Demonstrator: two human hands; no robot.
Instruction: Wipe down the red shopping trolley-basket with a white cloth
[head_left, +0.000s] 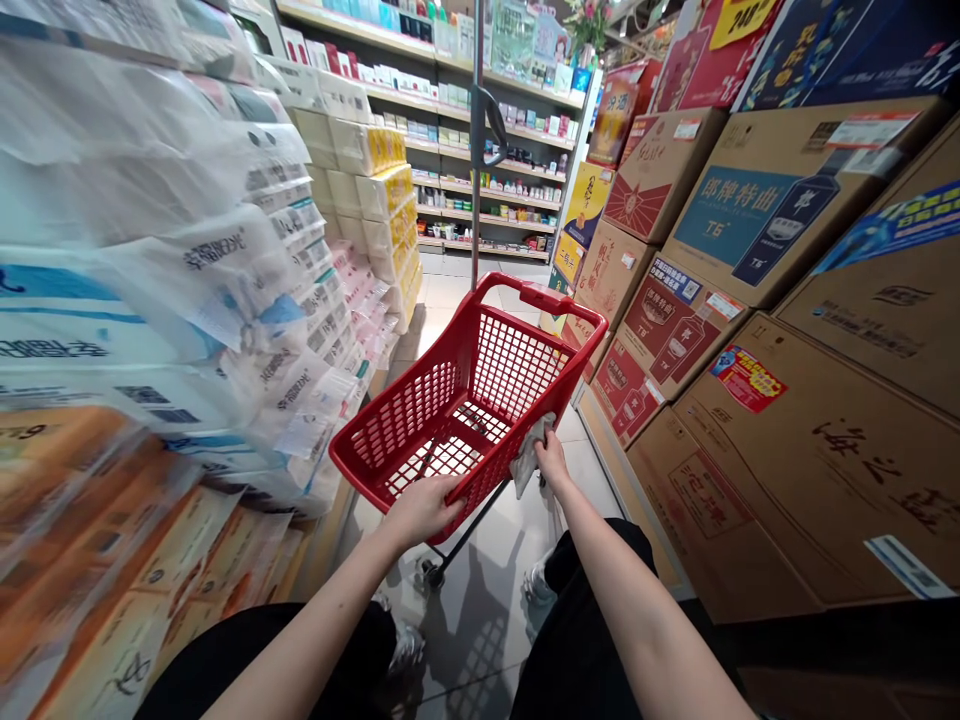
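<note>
Left forearm [300,625] extends so the left hand [424,510] clamps its fingers [442,490] over the near rim of a red wheeled shopping basket [525,290], steadying it, while the right hand [553,462] pinches a crumpled white cloth [528,455] against the side rim, between stacked tissue packs [187,300] and cardboard cartons [787,220].

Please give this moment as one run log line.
left hand: grips red shopping basket rim | right hand: white cloth, basket rim | aisle: paper packs, cartons

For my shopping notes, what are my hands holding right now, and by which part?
Your left hand grips the near rim of the red plastic shopping basket. Your right hand holds a crumpled white cloth or tissue by its upper end, at the basket's side rim.
</note>
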